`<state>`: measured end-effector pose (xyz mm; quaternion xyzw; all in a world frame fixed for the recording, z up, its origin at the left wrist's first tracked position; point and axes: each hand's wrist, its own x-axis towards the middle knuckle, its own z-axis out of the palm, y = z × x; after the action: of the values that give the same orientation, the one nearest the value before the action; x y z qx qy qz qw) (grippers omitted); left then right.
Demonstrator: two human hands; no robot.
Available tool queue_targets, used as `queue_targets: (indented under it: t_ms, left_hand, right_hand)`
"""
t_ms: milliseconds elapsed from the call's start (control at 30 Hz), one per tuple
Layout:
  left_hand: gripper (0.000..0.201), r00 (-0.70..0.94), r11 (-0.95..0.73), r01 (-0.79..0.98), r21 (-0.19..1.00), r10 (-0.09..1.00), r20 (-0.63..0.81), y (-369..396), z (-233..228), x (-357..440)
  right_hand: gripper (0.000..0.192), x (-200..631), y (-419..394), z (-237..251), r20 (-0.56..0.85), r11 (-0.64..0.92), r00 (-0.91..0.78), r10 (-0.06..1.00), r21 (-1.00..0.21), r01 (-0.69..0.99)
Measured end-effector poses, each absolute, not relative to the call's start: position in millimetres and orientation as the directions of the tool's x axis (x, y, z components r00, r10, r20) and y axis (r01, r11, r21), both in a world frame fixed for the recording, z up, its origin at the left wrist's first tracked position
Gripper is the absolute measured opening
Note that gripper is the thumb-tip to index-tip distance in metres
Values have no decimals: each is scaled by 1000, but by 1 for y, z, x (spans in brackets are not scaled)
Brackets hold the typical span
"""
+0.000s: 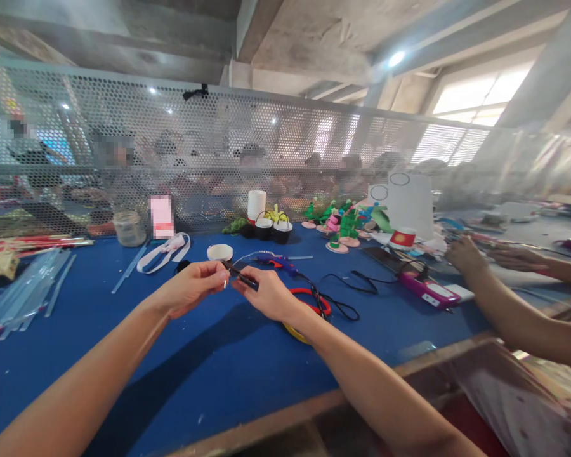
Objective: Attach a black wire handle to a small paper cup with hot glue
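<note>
Near the middle of the blue table (171, 374), my left hand (190, 289) is closed in a pinch. A small white piece (225, 284) sticks out at its fingertips. My right hand (269, 293) grips a slim black tool (247, 279), its tip close to my left fingers; the exact kind of tool is unclear. Just behind the hands stands a small white cup (219, 252). A blue glue gun (276, 260) lies beyond my right hand. Partly hidden by my right forearm are red and yellow ring-shaped items (321, 303).
Clear glue sticks (28, 292) lie left, near a jar (130, 228) and white ribbon (164, 254). Small black buckets (282, 231) and green figures (349, 225) stand behind. Cables run to a purple power strip (428, 289). A co-worker's arm (509, 311) reaches in at right.
</note>
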<state>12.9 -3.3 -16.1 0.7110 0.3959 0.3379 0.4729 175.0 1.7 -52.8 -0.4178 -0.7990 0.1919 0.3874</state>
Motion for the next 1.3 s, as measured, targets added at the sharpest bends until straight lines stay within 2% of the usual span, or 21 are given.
queue_targets:
  t_ms: [33,100,167,200,267,333,367,433,533,600,667,733,800,867,900,933,967,1033,1100,1200,1300]
  left_hand:
    - [21,404,-364,393,844,893,197,-6,-14,16]
    - [17,354,-556,621,552,828,435,-10,-10,21]
    - [16,319,-580,707,405,772,549,-12,-8,24]
    - [16,305,-565,705,430,788,535,-12,-7,24]
    - [20,310,-498,592,634,867,391,-9,-9,21]
    - [25,391,-344,356,869,899,196,-5,-12,16]
    - [26,437,-258,234,937,889,135,-3,-13,14]
    - [23,514,-111,84,990,856,52,0,-17,10]
    - [22,566,-16,23,1000,825,0,0,-21,9]
    - [24,575,-44,45,998,818,10,0,-22,10]
    - [25,540,-151,158,976,841,43,-1,-20,12]
    - [23,441,-328,392,860,887,138,-5,-16,16]
    - [17,330,-472,663,582,881,339,-10,-12,21]
    - [13,252,-477,818,322,800,544,-15,-10,25]
    - [13,251,-471,838,275,781,572,-16,-9,26]
    - [14,267,-484,825,290,788,555,-16,-8,26]
    - [15,277,-494,783,378,821,500,-14,-9,25]
    - [22,332,-449,594,668,893,305,-9,-10,21]
    - [28,432,-292,318,902,891,136,-4,-13,15]
    - [26,553,-85,78,993,833,28,0,-19,9]
    - [27,595,-75,61,995,804,24,0,-21,9]
  right_hand:
    - [18,175,2,-52,450,553,-325,832,-624,552]
    - [16,174,2,-52,440,508,-273,856,-612,606]
    - [15,174,2,-52,443,490,-244,862,-610,623]
    - [16,174,3,-52,448,495,-245,860,-615,614]
    - [17,175,3,-52,461,520,-262,848,-628,578]
    - [19,177,4,-52,477,552,-286,831,-643,532]
    - [21,177,4,-53,483,565,-298,824,-649,509]
    - [22,178,4,-53,486,584,-323,812,-659,475]
    - [21,178,4,-52,496,610,-355,792,-661,438]
    - [19,178,3,-52,505,623,-366,782,-652,432]
    - [19,178,4,-53,501,617,-360,787,-635,466]
    - [19,177,5,-53,488,581,-323,811,-605,544]
    - [17,177,6,-54,479,531,-271,835,-572,624]
    - [15,177,6,-54,478,504,-243,844,-552,664]
    - [14,177,6,-54,480,505,-242,843,-552,664]
    - [14,177,6,-53,482,513,-248,840,-559,651]
    - [15,177,6,-52,484,527,-259,836,-573,628]
    - [17,178,5,-51,486,558,-291,824,-608,565]
    - [18,178,4,-50,485,585,-329,810,-637,502]
    - [20,178,3,-50,491,606,-355,796,-652,456]
    - [20,178,3,-51,494,610,-358,792,-649,454]
